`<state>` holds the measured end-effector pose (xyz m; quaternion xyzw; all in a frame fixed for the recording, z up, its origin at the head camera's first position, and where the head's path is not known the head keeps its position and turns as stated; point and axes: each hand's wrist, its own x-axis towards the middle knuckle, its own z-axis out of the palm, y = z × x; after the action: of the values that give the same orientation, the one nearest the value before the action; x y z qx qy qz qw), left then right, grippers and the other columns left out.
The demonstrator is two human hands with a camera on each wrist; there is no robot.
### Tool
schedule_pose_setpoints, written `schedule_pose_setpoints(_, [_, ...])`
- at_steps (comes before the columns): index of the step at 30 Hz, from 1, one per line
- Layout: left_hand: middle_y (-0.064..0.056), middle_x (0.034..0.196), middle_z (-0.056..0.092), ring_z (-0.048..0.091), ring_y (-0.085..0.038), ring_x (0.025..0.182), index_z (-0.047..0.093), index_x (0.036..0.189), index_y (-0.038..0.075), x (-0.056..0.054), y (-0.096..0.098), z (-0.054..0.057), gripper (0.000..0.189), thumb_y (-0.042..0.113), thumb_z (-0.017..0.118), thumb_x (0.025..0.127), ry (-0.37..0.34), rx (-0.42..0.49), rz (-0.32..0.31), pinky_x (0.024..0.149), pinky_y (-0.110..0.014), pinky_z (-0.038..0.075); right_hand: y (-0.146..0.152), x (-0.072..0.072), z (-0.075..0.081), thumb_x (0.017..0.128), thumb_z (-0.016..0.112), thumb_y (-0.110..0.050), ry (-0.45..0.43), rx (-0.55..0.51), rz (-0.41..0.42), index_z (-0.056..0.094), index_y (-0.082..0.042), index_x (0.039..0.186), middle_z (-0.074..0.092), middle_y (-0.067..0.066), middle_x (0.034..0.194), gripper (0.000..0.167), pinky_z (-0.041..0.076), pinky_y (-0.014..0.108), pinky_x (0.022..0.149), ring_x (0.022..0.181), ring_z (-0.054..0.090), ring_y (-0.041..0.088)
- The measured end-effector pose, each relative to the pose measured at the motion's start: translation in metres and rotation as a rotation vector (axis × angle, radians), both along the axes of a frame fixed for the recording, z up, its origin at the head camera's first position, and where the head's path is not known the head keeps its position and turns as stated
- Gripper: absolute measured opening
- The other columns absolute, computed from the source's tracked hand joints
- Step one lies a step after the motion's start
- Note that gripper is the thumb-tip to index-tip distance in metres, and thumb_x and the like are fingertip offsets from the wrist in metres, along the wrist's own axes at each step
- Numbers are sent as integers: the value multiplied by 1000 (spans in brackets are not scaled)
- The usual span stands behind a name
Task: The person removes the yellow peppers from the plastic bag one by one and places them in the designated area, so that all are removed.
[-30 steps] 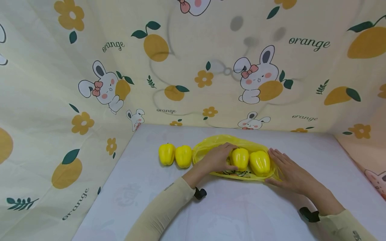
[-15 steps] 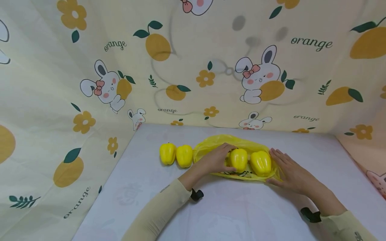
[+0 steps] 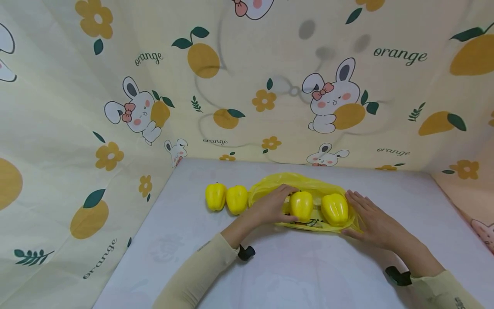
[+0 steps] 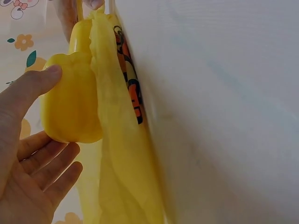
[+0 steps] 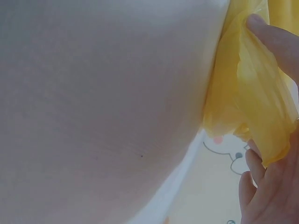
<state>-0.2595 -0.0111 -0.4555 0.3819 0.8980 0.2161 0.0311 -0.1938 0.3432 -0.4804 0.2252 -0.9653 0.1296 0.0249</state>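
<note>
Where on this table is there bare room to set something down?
The table is bare in front of the yellow bag, between the sleeves; left of the two outer peppers; and right of the right hand. It is crowded at the bag, where the left hand grips one pepper beside another and the right hand touches the rim.

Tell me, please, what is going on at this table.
A person is handling peppers with both hands. The left hand holds one yellow pepper in the open mouth of a yellow bag, while the right hand touches the bag's right end. A second pepper sits in the bag, and two more peppers are on the table to its left.
</note>
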Motion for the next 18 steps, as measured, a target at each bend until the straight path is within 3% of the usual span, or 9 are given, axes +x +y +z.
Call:
schedule_pose_setpoints(8, [-4, 155, 52, 54, -17, 138, 44, 160, 11, 3, -11, 7, 87, 43, 88, 91, -41, 54, 3, 118, -28, 46, -1, 0, 1, 90, 77, -66, -29, -2, -11, 19, -4, 171, 23, 23, 175, 118, 1, 45, 134, 158, 25, 50])
schedule_pose_setpoints(18, [-2, 156, 51, 53, -16, 139, 44, 160, 14, 5, -27, 16, 87, 43, 87, 91, -29, 95, 22, 120, -31, 44, -1, 0, 2, 90, 77, -66, -23, 2, -11, 18, -3, 171, 24, 24, 175, 118, 5, 49, 135, 158, 25, 50])
